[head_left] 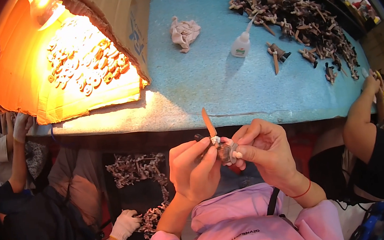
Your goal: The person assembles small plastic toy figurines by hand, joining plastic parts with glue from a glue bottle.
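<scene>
Just short of the blue tabletop (188, 83), clamping one small figure (226, 153), partly covered by the grip, between left hand (195, 171) and right hand (266, 152). Clockwise around it, counting one cardboard box (121, 24) at ten, walling off many lamplit pieces (90, 65), one crumpled wad (185, 32) at half past eleven, one white bottle (240, 46) just past twelve, and one heap of figures (303, 25) at one.

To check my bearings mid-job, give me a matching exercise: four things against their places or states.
1. White bottle
2. Pale wad
3. Small figure
4. Cardboard enclosure

A. Held by left hand and right hand
B. Brightly lit inside
C. Standing upright on blue tabletop
D. Lying crumpled

Pairs: 1-C, 2-D, 3-A, 4-B
</scene>
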A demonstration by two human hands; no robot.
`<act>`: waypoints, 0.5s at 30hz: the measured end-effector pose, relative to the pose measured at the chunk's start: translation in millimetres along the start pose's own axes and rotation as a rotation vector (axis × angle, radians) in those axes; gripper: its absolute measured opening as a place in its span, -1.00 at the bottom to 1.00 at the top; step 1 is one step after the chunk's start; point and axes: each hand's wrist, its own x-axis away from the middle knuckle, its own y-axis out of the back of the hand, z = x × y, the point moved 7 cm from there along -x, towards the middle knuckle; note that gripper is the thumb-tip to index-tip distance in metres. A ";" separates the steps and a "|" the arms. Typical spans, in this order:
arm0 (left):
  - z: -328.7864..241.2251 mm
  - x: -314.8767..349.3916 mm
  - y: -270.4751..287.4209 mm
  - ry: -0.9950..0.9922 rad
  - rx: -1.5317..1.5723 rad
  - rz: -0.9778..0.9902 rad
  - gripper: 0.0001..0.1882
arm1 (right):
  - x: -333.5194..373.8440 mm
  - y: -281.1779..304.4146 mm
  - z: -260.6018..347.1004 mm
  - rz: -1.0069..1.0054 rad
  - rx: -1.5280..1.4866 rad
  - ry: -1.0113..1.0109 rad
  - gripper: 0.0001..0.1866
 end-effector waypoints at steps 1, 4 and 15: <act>-0.9 0.3 -1.3 0.002 0.001 -0.004 -0.61 | 0.8 0.3 2.5 -0.009 0.030 0.031 -0.91; 9.2 0.0 -4.7 0.274 0.265 -0.052 -0.63 | 3.7 -0.9 6.7 -0.027 0.091 0.091 -0.91; 3.5 -5.0 -8.4 0.501 0.628 0.080 -0.55 | 10.6 2.0 15.8 -0.114 0.210 0.195 -0.83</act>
